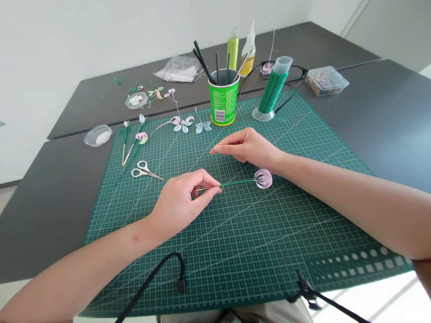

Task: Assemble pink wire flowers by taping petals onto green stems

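One close pinch of the left hand grips the green stem over the cutting mat, presumably to spare its pale pink flower, while the right hand has fingertips drawn together, on what I cannot tell.

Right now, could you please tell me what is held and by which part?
The left hand pinches the flower by its stem; whether the right hand holds anything I cannot tell.

Black eyeglasses (clear box beside)
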Demonstrator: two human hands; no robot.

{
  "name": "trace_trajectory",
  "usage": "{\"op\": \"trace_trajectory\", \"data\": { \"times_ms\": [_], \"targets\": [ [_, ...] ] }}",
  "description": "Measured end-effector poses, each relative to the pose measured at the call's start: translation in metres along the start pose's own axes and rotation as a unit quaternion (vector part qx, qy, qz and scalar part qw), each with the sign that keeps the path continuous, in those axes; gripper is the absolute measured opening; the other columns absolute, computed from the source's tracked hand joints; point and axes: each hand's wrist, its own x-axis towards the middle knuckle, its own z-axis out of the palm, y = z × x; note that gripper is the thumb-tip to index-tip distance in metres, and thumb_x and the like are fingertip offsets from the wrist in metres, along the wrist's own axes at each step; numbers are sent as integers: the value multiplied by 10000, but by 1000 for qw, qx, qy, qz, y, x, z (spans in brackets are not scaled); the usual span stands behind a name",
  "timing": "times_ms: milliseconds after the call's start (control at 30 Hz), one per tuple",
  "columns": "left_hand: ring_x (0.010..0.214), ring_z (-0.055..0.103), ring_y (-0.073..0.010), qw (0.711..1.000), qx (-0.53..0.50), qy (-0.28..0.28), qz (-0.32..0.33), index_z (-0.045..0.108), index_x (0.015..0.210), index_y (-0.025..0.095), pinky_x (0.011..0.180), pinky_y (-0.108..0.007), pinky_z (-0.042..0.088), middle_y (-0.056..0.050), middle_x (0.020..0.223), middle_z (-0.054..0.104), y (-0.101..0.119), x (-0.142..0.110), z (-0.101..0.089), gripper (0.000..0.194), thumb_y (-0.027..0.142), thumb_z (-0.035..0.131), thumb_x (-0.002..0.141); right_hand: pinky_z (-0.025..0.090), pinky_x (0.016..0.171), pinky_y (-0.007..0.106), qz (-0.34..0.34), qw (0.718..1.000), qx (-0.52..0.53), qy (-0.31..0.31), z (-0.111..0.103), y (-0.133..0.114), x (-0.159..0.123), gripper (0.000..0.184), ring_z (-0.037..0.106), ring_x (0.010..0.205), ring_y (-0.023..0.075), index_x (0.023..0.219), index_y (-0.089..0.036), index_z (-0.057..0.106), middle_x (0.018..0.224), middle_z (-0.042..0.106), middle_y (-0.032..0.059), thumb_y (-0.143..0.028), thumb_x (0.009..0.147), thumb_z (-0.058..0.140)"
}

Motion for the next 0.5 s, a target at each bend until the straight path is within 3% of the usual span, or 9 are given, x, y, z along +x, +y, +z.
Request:
{"op": "trace_trajectory", "data": {
  "times_ms": [167,367,500],
  "targets": [
    [675,669,-124,1000,-25,13,-2,723,871,228,627,-264,497,40,861,823,1,-1,0,89,258,702,953,364,610,305,10,1000,-2,-9,0,-3,-1,301,400,557,84,907,-162,889,496,489,-57,-437,801,826],
    [525,518,-91,997,-43,61,9,760,846,229,521,-252,412,44,721,753,3,-4,2,89,265,761,927,483,678,311,-8,999,-5,-40,0,2,3,271,608,698,139,870,-179,882,664,708,21,-437,806,832],
    [576,559,-116,996,-32,86,5,759,847,235,551,-270,429,20,748,761,4,-4,2,111,302,760,935,539,760,335,-50,995,-49,-66,-1,10,6,257,708,820,183,875,-192,879,880,825,65,-434,839,799]
  ]
}}
